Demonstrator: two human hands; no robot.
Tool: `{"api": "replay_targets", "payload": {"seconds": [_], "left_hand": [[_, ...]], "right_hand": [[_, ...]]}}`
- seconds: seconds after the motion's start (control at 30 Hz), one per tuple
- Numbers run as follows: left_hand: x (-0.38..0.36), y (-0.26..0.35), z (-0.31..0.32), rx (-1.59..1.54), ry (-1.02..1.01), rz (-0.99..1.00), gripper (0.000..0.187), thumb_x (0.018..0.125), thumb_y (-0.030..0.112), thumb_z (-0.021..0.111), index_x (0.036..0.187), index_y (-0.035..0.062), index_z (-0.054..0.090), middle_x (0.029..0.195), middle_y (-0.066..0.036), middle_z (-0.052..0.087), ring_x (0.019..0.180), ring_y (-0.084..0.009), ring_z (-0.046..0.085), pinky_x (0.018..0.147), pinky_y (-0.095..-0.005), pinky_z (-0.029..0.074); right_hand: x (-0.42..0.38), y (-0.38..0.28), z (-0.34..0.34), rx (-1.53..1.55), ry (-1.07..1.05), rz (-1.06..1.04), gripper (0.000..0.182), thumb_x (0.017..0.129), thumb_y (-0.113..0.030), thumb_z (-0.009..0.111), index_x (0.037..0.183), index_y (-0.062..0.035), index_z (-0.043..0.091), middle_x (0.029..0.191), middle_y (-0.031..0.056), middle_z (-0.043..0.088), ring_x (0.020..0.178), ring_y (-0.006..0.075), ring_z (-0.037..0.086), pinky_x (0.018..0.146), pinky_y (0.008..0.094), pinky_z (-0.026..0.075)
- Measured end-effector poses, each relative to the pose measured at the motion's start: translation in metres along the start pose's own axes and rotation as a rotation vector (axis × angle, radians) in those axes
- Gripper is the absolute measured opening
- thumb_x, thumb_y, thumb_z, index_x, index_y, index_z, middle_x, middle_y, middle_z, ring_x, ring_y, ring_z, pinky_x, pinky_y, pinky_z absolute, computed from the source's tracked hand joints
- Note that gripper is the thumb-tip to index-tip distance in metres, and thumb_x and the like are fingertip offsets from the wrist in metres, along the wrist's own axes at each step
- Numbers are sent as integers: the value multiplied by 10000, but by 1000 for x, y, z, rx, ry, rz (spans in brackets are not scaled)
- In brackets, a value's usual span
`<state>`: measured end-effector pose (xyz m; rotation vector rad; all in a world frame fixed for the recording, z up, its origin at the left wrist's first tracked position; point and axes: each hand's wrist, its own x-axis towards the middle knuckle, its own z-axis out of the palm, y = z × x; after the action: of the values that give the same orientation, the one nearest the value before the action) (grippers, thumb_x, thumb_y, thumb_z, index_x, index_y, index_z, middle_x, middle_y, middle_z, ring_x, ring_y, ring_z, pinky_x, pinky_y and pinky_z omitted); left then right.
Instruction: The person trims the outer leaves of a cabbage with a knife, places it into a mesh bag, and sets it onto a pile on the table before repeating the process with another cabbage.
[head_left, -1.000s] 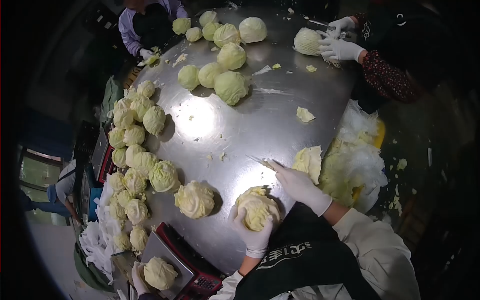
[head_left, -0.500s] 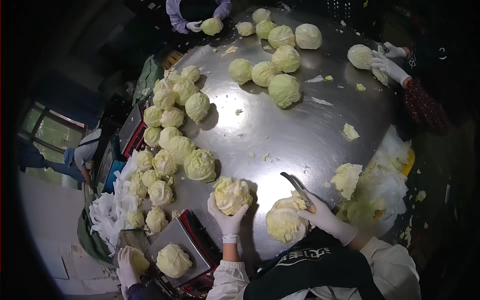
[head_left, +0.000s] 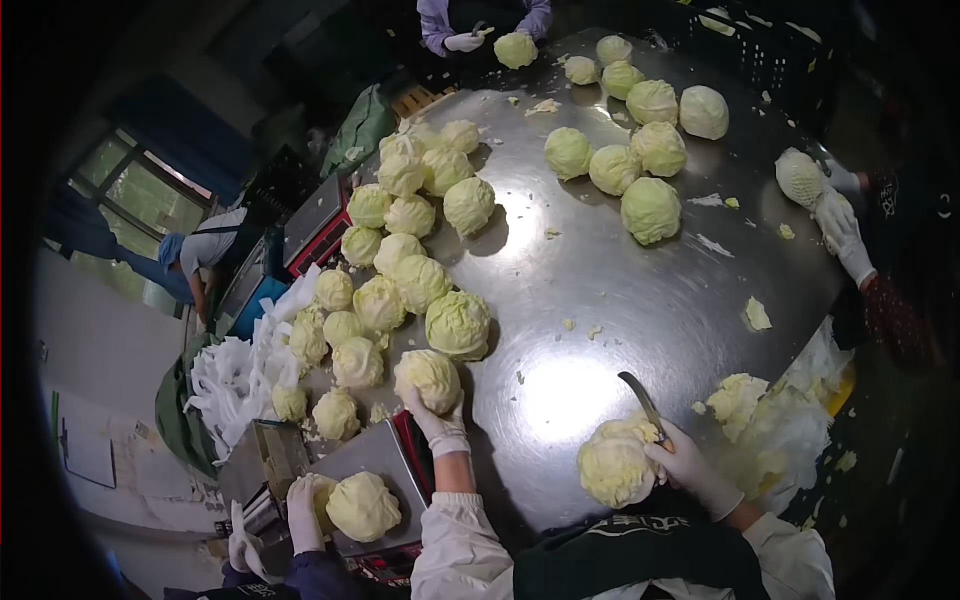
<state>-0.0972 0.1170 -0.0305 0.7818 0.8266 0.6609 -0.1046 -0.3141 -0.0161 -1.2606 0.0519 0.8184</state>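
Note:
My left hand (head_left: 440, 428), in a white glove, cups a trimmed cabbage (head_left: 428, 378) from below, close to the pile and the top corner of the scale. In my gloved right hand (head_left: 695, 468) is a curved knife (head_left: 642, 398), its blade pointing up and to the left. Another pale cabbage (head_left: 612, 466) lies on the metal table (head_left: 560, 330) right at my right fingertips. Nearest to my left hand are a greener cabbage (head_left: 458, 325) and a smaller cabbage (head_left: 357, 362) of the pile.
At lower left, a co-worker's gloved hand (head_left: 305, 515) is at a cabbage beside another cabbage (head_left: 364, 506) on a scale (head_left: 370, 455). White netting (head_left: 232, 385) lies left of the pile. Loose leaves (head_left: 738, 400) and plastic (head_left: 790, 440) sit at right. Other people handle cabbages across the table.
My left hand has carried its cabbage left to the pile's edge. The view has turned, shifting the table rightward. At lower left, the co-worker's cabbage has come against the one on the scale.

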Motion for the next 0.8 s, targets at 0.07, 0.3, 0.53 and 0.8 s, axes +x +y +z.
{"api": "replay_targets", "payload": {"seconds": [0.07,0.3,0.53,0.8], "left_hand": [[7,18,20,-19,68,-22,825,794,629,728,1475,271,431,1510,-49,437,1345,-305,460,957,-558,511],[-74,24,48,391,-195,46,918,838,426,800,1569,171,307,1510,-175,341,1302,-321,492,1016,-434,500],[-232,-62,-2,1088,-865,172,1090,698,209,928,1545,27,266,1422,-196,427,1294,-315,489,1076,-435,454],[-222,-65,-8,739,-896,39,1081,680,108,913,1538,3,265,1425,-180,470,1298,-275,504,1104,-409,437]], "right_hand": [[-2,-11,7,3,7,-28,587,962,-100,620,1500,-17,400,1040,45,641,584,14,514,493,161,420],[-2,21,4,83,129,65,448,977,-198,663,1375,-57,514,732,-12,566,476,41,496,399,186,379],[-9,8,45,127,89,19,285,1005,-187,624,1218,-13,549,698,-2,543,495,68,529,426,231,420],[-13,-29,37,-771,260,-494,671,845,-332,803,1382,-43,523,1047,137,661,1016,233,648,874,359,529]]}}
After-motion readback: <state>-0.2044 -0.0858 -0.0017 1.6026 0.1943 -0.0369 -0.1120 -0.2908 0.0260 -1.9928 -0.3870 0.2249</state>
